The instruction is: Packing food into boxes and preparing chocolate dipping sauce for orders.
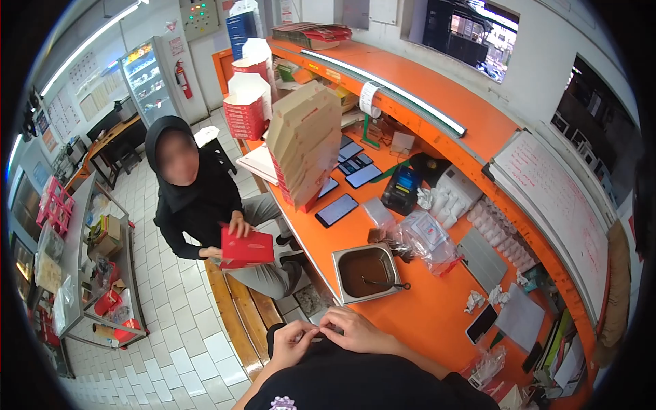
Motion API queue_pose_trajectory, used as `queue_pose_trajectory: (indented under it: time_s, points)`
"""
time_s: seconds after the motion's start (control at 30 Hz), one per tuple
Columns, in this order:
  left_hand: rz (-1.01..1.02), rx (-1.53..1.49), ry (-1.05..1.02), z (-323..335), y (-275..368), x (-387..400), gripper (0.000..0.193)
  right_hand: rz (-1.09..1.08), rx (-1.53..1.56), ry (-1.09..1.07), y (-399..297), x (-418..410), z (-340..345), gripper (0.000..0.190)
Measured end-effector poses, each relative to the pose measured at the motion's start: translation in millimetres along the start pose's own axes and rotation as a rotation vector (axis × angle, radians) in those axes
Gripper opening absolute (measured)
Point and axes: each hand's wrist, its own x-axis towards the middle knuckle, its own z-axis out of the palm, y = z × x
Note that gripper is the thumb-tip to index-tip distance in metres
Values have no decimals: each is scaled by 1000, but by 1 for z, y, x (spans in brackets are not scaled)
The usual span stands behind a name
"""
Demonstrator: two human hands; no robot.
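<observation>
My left hand (294,341) and my right hand (348,330) meet at their fingertips just above my lap, at the edge of the orange counter (410,318). Whether something small is pinched between the fingers cannot be made out. Right in front of them on the counter stands a steel food pan (341,294) with a brown sauce (359,269) and a black-handled ladle (402,285) in it. Beyond the pan lies a smartphone (336,210). Clear plastic packaging (425,236) rests to the pan's right.
A co-worker (197,205) sits on a wooden bench (251,307) at the left, holding a red folded carton (246,248). Stacked cardboard boxes (305,148) rise at the counter's far end. A raised shelf (435,82) and a whiteboard (548,169) border the right side.
</observation>
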Motion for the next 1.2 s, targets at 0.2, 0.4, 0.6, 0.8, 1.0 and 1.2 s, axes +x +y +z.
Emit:
queue_pose_trajectory:
  time_s: [0.2,0.4,0.6,0.8,1.0,1.2]
  points:
    - [24,156,46,0,7,4,4,32,-169,-84,7,-2,3,15]
    - [-25,48,153,2,8,9,6,48,-188,-53,1,-8,-16,15]
    - [38,73,32,10,13,26,5,45,-301,-64,1,-11,-43,22]
    - [349,19,-33,30,31,63,15,101,-151,46,-5,-5,-67,16]
    - [-619,-986,-273,8,-5,21,21,325,-298,361,1,39,-120,15]
    - [-662,-1000,-156,2,-18,-14,14,363,-169,590,124,114,-159,25]
